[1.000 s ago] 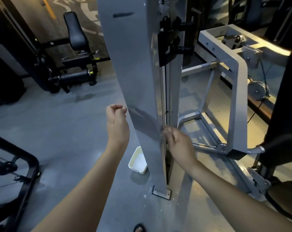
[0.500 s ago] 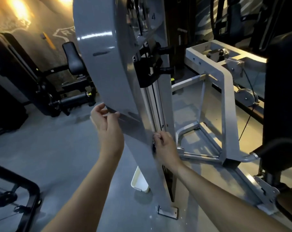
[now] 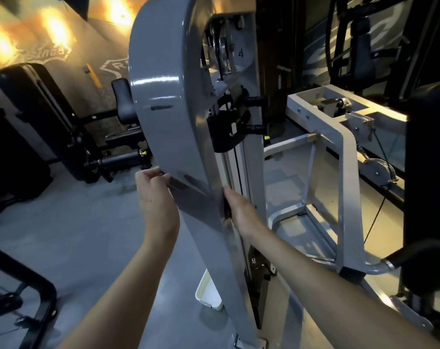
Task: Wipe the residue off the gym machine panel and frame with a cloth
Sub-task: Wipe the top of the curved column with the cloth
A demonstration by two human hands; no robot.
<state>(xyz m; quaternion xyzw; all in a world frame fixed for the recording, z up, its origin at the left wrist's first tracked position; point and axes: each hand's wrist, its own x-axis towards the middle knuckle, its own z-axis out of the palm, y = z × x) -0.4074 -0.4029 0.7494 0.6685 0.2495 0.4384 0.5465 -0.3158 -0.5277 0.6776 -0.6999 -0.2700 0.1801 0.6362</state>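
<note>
Head view: the gym machine's panel [image 3: 168,96], a tall glossy grey shroud with a rounded top, stands upright on the floor [image 3: 75,235] in the middle of the view, its foot plate [image 3: 249,345] at the lower edge. The left grip [image 3: 156,197], a bare hand, has its fingers curled onto the panel's left edge about halfway up. The right grip [image 3: 239,210] wraps the right edge at the same height, its fingertips hidden in the gap beside the guide rails. No cloth shows in either grip or anywhere else in view. A dark streak [image 3: 161,107] and a dull patch [image 3: 191,177] mark the panel face; they may be the residue. The pale frame [image 3: 347,172] stands to the right, apart from the panel, and a white tub [image 3: 209,293] sits on the floor just behind the panel's lower part.

The panel looks like rigid painted sheet metal, fixed, and slick. It should take firm wiping pressure without giving, though a cloth may skate on the gloss. Bracing at an outer edge, as now, seems sound, but fingers should stay clear of the cable and carriage behind it.
</note>
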